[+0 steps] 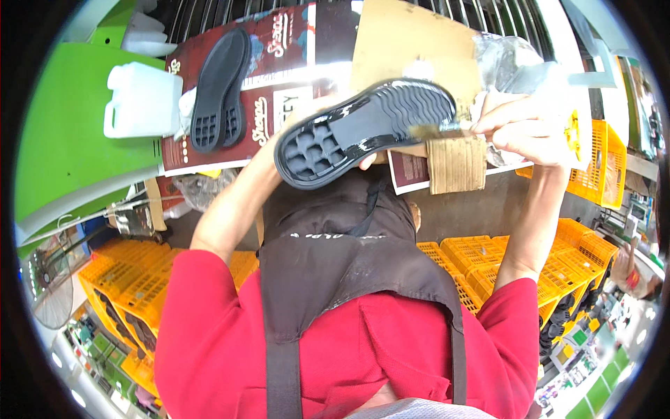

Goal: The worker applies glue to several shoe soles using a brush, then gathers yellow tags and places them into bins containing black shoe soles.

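Observation:
A black shoe sole [366,126] is held up, tread facing me, with wavy grooves at the toe and square blocks at the heel. My left hand [314,109] grips it from behind; the sole covers most of the fingers, though a fingertip shows at its lower edge. A glossy wet streak runs along the sole's sidewall. My right hand [520,127] pinches a small brush [436,130], its bristles against the toe's near edge. Just below the brush is a piece of corrugated cardboard [456,165]. Two stacked black soles [220,91] lie farther left.
A white plastic jug [143,101] stands left of the stacked soles. Printed dark red cardboard [279,66] and plain brown cardboard [412,42] cover the work surface, with metal rollers [223,14] behind. Crumpled clear plastic [509,59] lies at the back right. Yellow crates [481,258] stand around me.

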